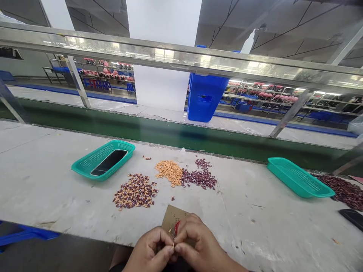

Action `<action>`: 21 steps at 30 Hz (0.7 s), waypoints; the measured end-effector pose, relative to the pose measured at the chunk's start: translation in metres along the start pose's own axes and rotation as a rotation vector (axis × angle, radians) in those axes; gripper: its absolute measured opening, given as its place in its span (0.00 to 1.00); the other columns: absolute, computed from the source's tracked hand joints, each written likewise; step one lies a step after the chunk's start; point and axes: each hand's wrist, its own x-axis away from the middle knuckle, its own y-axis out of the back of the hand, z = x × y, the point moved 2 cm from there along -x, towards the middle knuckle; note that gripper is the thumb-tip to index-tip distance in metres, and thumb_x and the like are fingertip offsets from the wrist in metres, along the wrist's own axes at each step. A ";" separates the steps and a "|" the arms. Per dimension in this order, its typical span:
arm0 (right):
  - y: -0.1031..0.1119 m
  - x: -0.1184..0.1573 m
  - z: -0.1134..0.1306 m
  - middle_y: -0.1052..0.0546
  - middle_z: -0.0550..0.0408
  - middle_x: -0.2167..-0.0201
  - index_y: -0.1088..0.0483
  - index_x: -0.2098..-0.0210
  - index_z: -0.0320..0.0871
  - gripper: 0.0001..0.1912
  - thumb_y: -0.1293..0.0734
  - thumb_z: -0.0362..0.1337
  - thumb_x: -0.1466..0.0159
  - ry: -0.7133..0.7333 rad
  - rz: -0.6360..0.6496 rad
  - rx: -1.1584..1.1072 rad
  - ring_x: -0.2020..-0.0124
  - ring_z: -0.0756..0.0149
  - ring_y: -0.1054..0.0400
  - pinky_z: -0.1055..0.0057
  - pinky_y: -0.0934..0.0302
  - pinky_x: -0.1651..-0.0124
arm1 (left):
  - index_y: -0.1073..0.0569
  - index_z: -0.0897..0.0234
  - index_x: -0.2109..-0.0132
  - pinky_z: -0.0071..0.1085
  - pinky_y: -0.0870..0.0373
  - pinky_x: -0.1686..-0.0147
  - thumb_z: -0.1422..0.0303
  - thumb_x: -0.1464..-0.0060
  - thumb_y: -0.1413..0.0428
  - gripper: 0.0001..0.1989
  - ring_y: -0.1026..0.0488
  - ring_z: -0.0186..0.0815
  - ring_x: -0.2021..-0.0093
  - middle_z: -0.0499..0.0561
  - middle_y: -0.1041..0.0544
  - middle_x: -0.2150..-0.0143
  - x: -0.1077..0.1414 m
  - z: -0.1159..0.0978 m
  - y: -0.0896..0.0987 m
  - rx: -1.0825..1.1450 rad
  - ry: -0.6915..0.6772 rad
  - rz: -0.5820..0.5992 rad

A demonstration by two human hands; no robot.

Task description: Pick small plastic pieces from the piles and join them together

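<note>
My left hand [154, 249] and my right hand [195, 241] meet at the table's front edge, thumbs and forefingers pinched together around a tiny piece, its orange edge barely showing between the fingertips. Beneath them lies a brown board [170, 215] with a small red item [177, 227] on it, partly covered by my right hand. Farther back are a pile of orange pieces [169, 172] and, touching it on the right, a pile of dark purple pieces [201, 178]. A pile of two-coloured orange and purple pieces [135, 192] sits to the left.
A green basket [82, 166] holding a phone [110, 162] stands at the left. Another green basket [297, 177] is at the right, beside a dark red pile [343, 190] and a black object [351, 218]. A metal rail [170, 56] crosses behind the table.
</note>
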 end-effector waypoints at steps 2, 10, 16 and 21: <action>0.002 -0.003 0.003 0.26 0.58 0.76 0.30 0.78 0.44 0.05 0.33 0.28 0.48 -0.012 0.017 0.031 0.67 0.65 0.33 0.67 0.43 0.58 | 0.34 0.63 0.71 0.29 0.35 0.69 0.58 0.47 0.47 0.13 0.31 0.34 0.72 0.48 0.27 0.74 -0.001 -0.005 0.001 -0.095 -0.035 -0.005; 0.055 -0.045 -0.038 0.22 0.53 0.64 0.25 0.64 0.44 0.08 0.32 0.31 0.43 -0.163 0.049 0.556 0.59 0.62 0.33 0.67 0.43 0.55 | 0.28 0.61 0.66 0.34 0.36 0.61 0.68 0.44 0.53 0.09 0.27 0.39 0.64 0.50 0.23 0.66 -0.029 -0.046 0.061 -1.081 -0.163 -0.183; 0.075 -0.079 -0.071 0.23 0.51 0.65 0.24 0.65 0.45 0.10 0.37 0.30 0.40 -0.147 0.085 0.746 0.58 0.58 0.35 0.63 0.49 0.54 | 0.25 0.61 0.67 0.38 0.37 0.61 0.67 0.40 0.56 0.16 0.28 0.43 0.61 0.53 0.24 0.64 -0.059 -0.070 0.088 -1.545 -0.192 -0.164; 0.058 -0.095 -0.072 0.23 0.52 0.65 0.25 0.65 0.46 0.07 0.35 0.36 0.40 -0.100 0.141 0.840 0.57 0.57 0.36 0.63 0.50 0.55 | 0.25 0.60 0.64 0.38 0.36 0.61 0.72 0.42 0.53 0.12 0.28 0.43 0.60 0.53 0.24 0.62 -0.092 -0.073 0.057 -1.601 -0.221 0.018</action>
